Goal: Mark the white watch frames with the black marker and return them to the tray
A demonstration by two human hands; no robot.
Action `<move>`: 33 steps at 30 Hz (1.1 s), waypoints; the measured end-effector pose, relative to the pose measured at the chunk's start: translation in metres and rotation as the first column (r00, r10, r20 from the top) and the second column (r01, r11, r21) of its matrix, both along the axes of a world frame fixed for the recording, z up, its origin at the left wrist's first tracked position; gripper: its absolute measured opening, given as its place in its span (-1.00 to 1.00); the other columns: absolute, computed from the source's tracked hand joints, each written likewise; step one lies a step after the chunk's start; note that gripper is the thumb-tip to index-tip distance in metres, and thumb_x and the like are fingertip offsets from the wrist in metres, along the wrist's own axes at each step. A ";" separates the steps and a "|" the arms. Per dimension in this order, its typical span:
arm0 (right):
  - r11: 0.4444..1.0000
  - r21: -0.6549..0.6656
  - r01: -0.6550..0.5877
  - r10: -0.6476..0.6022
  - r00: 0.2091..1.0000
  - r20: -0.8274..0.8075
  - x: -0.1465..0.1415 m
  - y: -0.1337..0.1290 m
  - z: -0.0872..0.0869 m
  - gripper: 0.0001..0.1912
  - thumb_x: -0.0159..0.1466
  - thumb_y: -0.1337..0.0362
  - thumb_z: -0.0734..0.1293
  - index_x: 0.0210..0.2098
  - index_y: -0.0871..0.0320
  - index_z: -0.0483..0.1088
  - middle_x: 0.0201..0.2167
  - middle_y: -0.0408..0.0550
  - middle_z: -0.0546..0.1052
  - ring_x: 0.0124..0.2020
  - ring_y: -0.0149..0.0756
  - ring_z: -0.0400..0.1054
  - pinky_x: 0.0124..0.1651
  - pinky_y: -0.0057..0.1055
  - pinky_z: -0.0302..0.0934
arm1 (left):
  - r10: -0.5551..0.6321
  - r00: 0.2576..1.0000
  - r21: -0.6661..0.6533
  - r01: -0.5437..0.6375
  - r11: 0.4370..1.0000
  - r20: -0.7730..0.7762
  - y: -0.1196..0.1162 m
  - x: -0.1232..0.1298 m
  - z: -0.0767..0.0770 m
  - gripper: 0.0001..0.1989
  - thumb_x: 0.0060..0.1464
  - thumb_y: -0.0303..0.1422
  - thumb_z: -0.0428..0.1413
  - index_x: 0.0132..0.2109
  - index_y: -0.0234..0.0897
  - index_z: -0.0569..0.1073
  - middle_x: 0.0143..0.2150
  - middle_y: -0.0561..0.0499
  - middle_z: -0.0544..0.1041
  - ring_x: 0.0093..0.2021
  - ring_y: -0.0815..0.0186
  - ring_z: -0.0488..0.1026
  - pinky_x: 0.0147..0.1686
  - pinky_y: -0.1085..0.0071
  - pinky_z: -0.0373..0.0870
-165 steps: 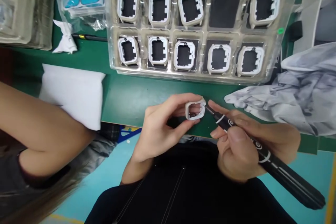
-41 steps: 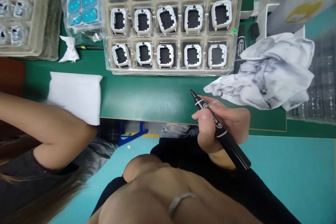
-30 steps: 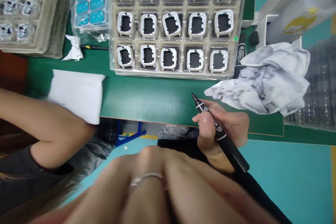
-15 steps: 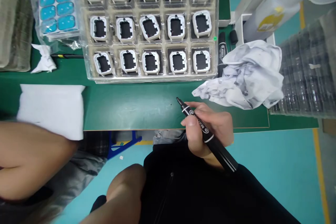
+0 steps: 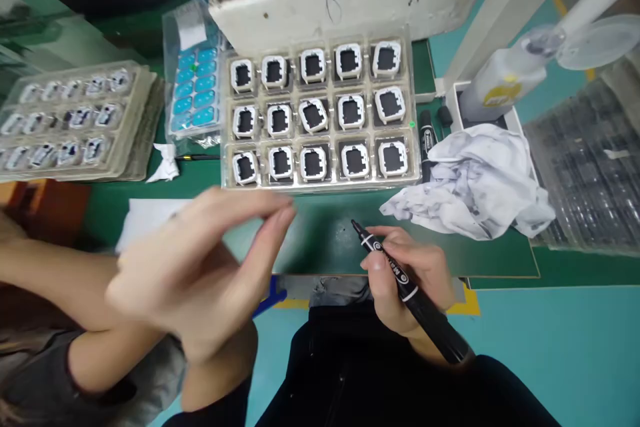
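Note:
My right hand (image 5: 413, 280) grips a black marker pen (image 5: 407, 283), its bare dark tip pointing up and left just over the green tabletop. My left hand (image 5: 195, 267), blurred by motion, is raised in front of the table's near edge. Its thumb and forefinger meet at the tips in a pinch; whatever may be between them is too small to make out. Beyond both hands lies a clear plastic tray (image 5: 325, 188) with rows of white square frames, each with a dark opening; one white frame (image 5: 313, 115) sits askew in its pocket.
Right of the tray are a second marker (image 5: 427, 140), a crumpled white cloth (image 5: 475, 180) and a bottle (image 5: 500, 83). Leftward stand a pack of blue pieces (image 5: 204, 83) and stacked trays (image 5: 75, 123). A co-worker's arm (image 5: 65, 280) reaches in at the left.
My left hand has risen into view from below, fingertips pinched. The camera has tilted up, showing more of the table's back. My right hand still holds the marker.

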State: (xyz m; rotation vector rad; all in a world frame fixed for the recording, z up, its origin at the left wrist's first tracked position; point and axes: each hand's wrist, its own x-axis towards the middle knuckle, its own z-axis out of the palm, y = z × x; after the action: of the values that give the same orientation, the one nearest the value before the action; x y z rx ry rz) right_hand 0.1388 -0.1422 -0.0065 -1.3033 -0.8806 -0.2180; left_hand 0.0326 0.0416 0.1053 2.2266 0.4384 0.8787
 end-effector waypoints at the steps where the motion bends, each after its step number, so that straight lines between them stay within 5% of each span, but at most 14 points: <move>1: 1.000 -0.013 -0.002 0.002 1.000 -0.010 -0.001 0.000 0.000 -0.72 0.44 0.54 0.44 0.06 0.12 0.47 -0.40 -0.21 0.61 -0.51 -0.31 0.51 -0.06 0.01 0.80 | 0.049 0.998 0.094 -0.053 0.994 0.043 0.006 0.015 -0.001 -0.89 0.33 -0.37 0.48 -0.08 -0.01 0.76 -0.19 0.10 0.77 -0.25 0.20 0.64 -0.18 0.16 0.62; 5: 0.999 -0.031 0.013 -0.014 1.000 -0.026 -0.002 -0.001 -0.001 -0.71 0.43 0.50 0.48 0.04 0.08 0.46 -0.40 -0.22 0.61 -0.50 -0.30 0.51 -0.07 0.03 0.80 | -0.108 0.980 0.265 0.150 0.953 -0.168 0.036 0.108 -0.011 -0.78 0.38 -0.21 0.46 -0.22 -0.19 0.68 -0.35 0.06 0.67 -0.31 0.26 0.59 -0.12 0.21 0.61; 9: 0.999 -0.020 0.035 -0.036 0.999 -0.028 -0.002 -0.001 -0.004 -0.74 0.45 0.48 0.47 0.03 0.06 0.47 -0.40 -0.23 0.60 -0.49 -0.28 0.52 -0.10 0.03 0.80 | -0.146 0.904 0.366 0.305 0.879 -0.403 0.056 0.182 -0.024 -0.77 0.36 -0.18 0.46 -0.05 -0.25 0.73 -0.11 -0.17 0.71 0.06 -0.11 0.67 0.17 -0.07 0.62; 15: 1.000 -0.025 0.007 -0.008 0.999 -0.043 -0.004 -0.004 -0.010 -0.73 0.44 0.54 0.47 0.03 0.10 0.48 -0.40 -0.21 0.58 -0.36 -0.22 0.63 0.00 -0.02 0.78 | -0.138 0.840 0.413 0.393 0.822 -0.525 0.059 0.203 -0.021 -0.69 0.16 -0.25 0.60 -0.04 -0.25 0.77 0.01 -0.21 0.69 0.12 -0.21 0.65 0.13 -0.08 0.62; 21: 1.000 -0.028 0.004 -0.007 0.996 -0.090 -0.007 -0.004 -0.011 -0.72 0.45 0.53 0.48 0.02 0.06 0.46 -0.39 -0.25 0.56 -0.41 -0.31 0.52 0.06 0.01 0.76 | -0.163 0.798 0.448 0.480 0.755 -0.580 0.062 0.206 -0.004 -0.77 0.25 -0.27 0.48 -0.04 -0.31 0.75 0.10 -0.28 0.71 0.15 -0.21 0.67 0.13 -0.06 0.62; 25: 1.000 -0.019 -0.010 0.008 0.994 -0.110 -0.009 -0.005 -0.013 -0.76 0.49 0.51 0.44 0.01 0.06 0.46 -0.41 -0.24 0.54 -0.39 -0.28 0.53 0.04 -0.01 0.75 | -0.373 0.901 0.250 0.422 0.871 -0.221 0.073 0.178 0.006 -0.62 -0.02 -0.32 0.61 -0.07 -0.23 0.72 0.05 -0.19 0.76 0.00 -0.06 0.72 0.05 -0.01 0.73; 28: 1.000 0.001 -0.017 0.017 0.992 -0.127 -0.010 -0.005 -0.013 -0.78 0.51 0.50 0.43 0.02 0.06 0.46 -0.42 -0.25 0.53 -0.43 -0.31 0.47 0.07 0.07 0.76 | -0.418 0.909 0.034 0.418 0.908 -0.003 0.066 0.116 0.001 -0.51 0.03 -0.28 0.67 0.07 -0.19 0.75 -0.05 -0.11 0.81 -0.21 0.08 0.75 -0.19 0.07 0.84; 30: 1.000 0.009 -0.024 0.025 0.991 -0.131 -0.009 -0.005 -0.011 -0.80 0.52 0.49 0.42 0.03 0.07 0.46 -0.40 -0.25 0.53 -0.45 -0.33 0.43 0.17 0.19 0.76 | -0.383 0.901 -0.123 0.411 0.903 0.202 0.049 0.065 -0.013 -0.43 0.00 -0.38 0.69 0.17 -0.16 0.80 -0.13 -0.05 0.82 -0.29 0.14 0.76 -0.31 0.19 0.86; 33: 1.000 0.016 -0.014 0.016 0.991 -0.131 -0.008 -0.005 -0.007 -0.78 0.52 0.49 0.40 0.06 0.07 0.47 -0.40 -0.25 0.55 -0.46 -0.32 0.45 0.30 0.34 0.73 | -0.155 0.948 -0.335 0.246 0.910 0.277 0.011 0.000 -0.047 -0.32 0.17 -0.53 0.59 0.39 -0.07 0.75 -0.03 -0.05 0.83 -0.21 0.21 0.82 -0.17 0.36 0.89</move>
State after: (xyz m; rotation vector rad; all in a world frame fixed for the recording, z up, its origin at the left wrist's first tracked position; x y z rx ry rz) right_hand 0.1312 -0.1470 -0.0136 -1.2821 -0.7753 -0.1250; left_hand 0.0328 0.0529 0.0582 1.7581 0.2251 0.8678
